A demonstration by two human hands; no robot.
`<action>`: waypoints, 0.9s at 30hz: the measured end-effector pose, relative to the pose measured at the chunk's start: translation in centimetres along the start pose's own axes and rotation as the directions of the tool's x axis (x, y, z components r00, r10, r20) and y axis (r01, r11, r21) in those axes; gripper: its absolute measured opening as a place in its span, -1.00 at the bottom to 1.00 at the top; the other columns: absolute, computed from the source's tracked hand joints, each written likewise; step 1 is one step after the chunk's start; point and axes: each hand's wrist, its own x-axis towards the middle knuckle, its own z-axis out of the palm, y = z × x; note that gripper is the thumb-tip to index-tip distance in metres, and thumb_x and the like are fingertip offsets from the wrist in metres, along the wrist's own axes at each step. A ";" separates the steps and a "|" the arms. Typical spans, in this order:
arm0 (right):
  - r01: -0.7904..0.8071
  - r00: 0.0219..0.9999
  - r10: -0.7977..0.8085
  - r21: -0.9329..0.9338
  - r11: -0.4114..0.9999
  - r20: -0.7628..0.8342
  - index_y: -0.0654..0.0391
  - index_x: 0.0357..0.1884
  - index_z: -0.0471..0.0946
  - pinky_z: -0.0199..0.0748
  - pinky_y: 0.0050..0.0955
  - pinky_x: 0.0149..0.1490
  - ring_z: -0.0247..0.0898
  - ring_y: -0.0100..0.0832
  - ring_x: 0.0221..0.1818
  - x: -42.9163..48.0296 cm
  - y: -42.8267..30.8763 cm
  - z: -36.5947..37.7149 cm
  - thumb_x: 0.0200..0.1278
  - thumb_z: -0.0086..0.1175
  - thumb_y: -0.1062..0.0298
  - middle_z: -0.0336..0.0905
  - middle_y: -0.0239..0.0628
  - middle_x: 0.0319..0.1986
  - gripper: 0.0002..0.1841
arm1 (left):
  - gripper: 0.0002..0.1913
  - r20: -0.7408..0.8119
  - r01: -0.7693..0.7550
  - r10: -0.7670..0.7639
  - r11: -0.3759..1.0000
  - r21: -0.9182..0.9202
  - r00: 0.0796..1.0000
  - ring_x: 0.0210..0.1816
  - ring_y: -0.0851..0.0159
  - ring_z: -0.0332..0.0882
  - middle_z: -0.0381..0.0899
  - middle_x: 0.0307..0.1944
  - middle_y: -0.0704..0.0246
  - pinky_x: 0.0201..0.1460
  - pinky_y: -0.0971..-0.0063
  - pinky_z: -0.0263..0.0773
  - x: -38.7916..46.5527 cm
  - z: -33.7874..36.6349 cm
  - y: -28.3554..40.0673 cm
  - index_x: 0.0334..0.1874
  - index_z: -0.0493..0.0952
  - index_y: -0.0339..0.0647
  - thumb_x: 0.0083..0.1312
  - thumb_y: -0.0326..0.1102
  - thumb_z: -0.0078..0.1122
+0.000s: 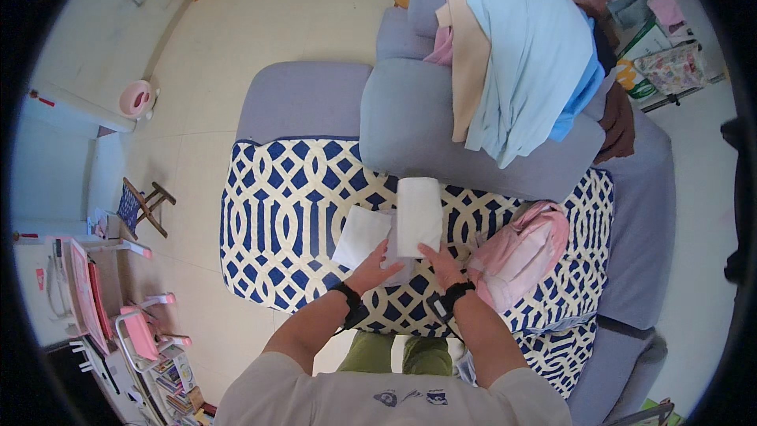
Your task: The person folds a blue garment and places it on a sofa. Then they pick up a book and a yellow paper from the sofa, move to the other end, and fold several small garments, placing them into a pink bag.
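Note:
A white folded bundle (419, 217), of cloth or soft paper, stands out above the patterned seat cover (284, 213). The fingers of my right hand (445, 266) are on its lower edge near the right corner. To its left, my left hand (375, 271) has thumb and fingers spread, with nothing seen in its grasp. A flat white sheet (364, 235) lies just beyond the left fingertips. Thin, see-through plastic (401, 273) shows between the hands, partly under the bundle. Beside my right hand rests a crumpled pink garment (523, 254). Both wrists wear black bands.
Grey sofa cushions (408, 124) form a raised stack ahead, draped with a light blue cloth (526, 47) and other clothes. On the left floor stand a folding stool (142, 204), a pink basin (137, 99) and a pink child's chair (139, 331). Bags (671, 68) crowd the far right.

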 end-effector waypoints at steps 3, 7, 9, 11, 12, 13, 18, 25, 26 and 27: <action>-0.045 0.967 -0.001 0.177 0.983 0.254 0.25 0.31 0.27 0.19 -0.35 0.30 0.30 -0.35 0.20 -2.9 -1.7 1.4 0.28 0.19 0.11 0.38 -0.23 0.20 -0.34 | -0.38 0.156 -0.384 0.417 0.901 -0.202 0.896 0.12 0.21 0.50 0.52 0.13 0.22 0.18 0.32 0.43 0.4 0.3 3.7 0.31 0.33 -0.22 0.24 -0.22 0.36; -0.031 0.940 -0.041 0.206 0.978 0.337 0.25 0.35 0.21 0.18 -0.36 0.32 0.26 -0.36 0.23 -4.6 -3.8 2.6 0.37 0.08 0.13 0.35 -0.22 0.23 -0.38 | -0.46 0.255 -0.232 0.310 0.927 -0.294 0.916 0.10 0.24 0.50 0.53 0.13 0.28 0.16 0.39 0.44 -1.1 -0.1 8.0 0.26 0.39 -0.21 0.24 -0.36 0.35; 0.016 0.911 -0.112 0.238 0.971 0.397 0.22 0.37 0.18 0.18 -0.36 0.33 0.25 -0.36 0.25 -5.0 -5.2 2.4 0.34 0.11 0.07 0.33 -0.23 0.24 -0.32 | -0.52 0.211 -0.225 0.310 0.910 -0.348 0.927 0.09 0.25 0.51 0.54 0.11 0.31 0.14 0.43 0.45 -2.3 -0.1 10.0 0.23 0.43 -0.21 0.25 -0.40 0.32; 0.053 0.894 -0.151 0.235 0.971 0.421 0.18 0.39 0.17 0.19 -0.35 0.35 0.24 -0.33 0.28 -5.5 -6.8 1.4 0.32 0.13 0.07 0.30 -0.23 0.28 -0.30 | -0.35 0.199 -0.190 0.282 0.903 -0.385 0.938 0.20 0.26 0.41 0.41 0.23 0.26 0.23 0.39 0.37 -2.5 0.3 12.4 0.37 0.23 -0.18 0.24 -0.44 0.28; 0.053 0.905 -0.152 0.250 0.967 0.398 0.18 0.39 0.17 0.20 -0.33 0.34 0.26 -0.33 0.26 -5.9 -7.7 0.6 0.29 0.16 0.02 0.31 -0.22 0.26 -0.26 | -0.29 0.147 -0.248 0.326 0.886 -0.392 0.934 0.23 0.26 0.37 0.36 0.27 0.24 0.26 0.38 0.34 -2.7 0.7 13.5 0.41 0.15 -0.17 0.23 -0.45 0.27; 0.124 0.913 -0.195 0.213 0.969 0.359 0.18 0.38 0.18 0.21 -0.35 0.31 0.27 -0.35 0.22 -6.4 -8.6 -0.3 0.27 0.17 -0.01 0.33 -0.24 0.22 -0.25 | -0.23 0.092 -0.260 0.314 0.891 -0.373 0.945 0.26 0.26 0.34 0.31 0.30 0.21 0.28 0.37 0.31 -2.9 1.1 14.6 0.46 0.07 -0.16 0.22 -0.46 0.25; 0.319 0.920 -0.320 0.044 0.947 0.227 0.18 0.35 0.24 0.26 -0.43 0.23 0.33 -0.38 0.12 -10.1 -11.9 -6.4 0.20 0.25 -0.03 0.41 -0.28 0.11 -0.22 | -0.21 0.111 -0.299 0.376 0.856 -0.422 0.920 0.29 0.27 0.30 0.29 0.31 0.17 0.36 0.37 0.19 -2.0 5.5 19.5 0.51 -0.15 -0.23 0.32 -0.49 0.09; 0.328 0.926 -0.362 0.246 0.912 0.107 0.26 0.32 0.19 0.55 -0.38 0.01 0.42 -0.34 0.08 -13.6 -15.8 -17.7 0.22 0.26 0.20 0.43 -0.22 0.09 -0.29 | -0.26 0.109 -0.466 0.538 0.801 -0.374 0.836 0.18 0.28 0.42 0.35 0.23 0.17 0.21 0.43 0.34 1.0 17.2 25.2 0.51 -0.10 -0.20 0.36 -0.49 0.08; 0.337 0.931 -0.356 0.184 0.924 0.084 0.26 0.31 0.19 0.56 -0.39 -0.01 0.44 -0.35 0.05 -13.4 -17.2 -20.5 0.22 0.25 0.21 0.43 -0.21 0.08 -0.30 | -0.33 0.185 -0.458 0.567 0.785 -0.418 0.803 0.19 0.34 0.39 0.28 0.32 0.21 0.30 0.43 0.26 1.3 18.6 25.6 0.51 -0.08 -0.20 0.41 -0.53 -0.04; 0.349 0.932 -0.357 0.115 0.930 0.063 0.26 0.31 0.20 0.56 -0.40 -0.03 0.46 -0.35 0.02 -12.9 -18.8 -23.2 0.22 0.25 0.22 0.44 -0.20 0.08 -0.31 | -0.36 0.239 -0.402 0.487 0.854 -0.331 0.840 0.16 0.34 0.43 0.29 0.32 0.24 0.27 0.44 0.30 1.4 19.7 25.9 0.49 0.00 -0.18 0.41 -0.49 0.01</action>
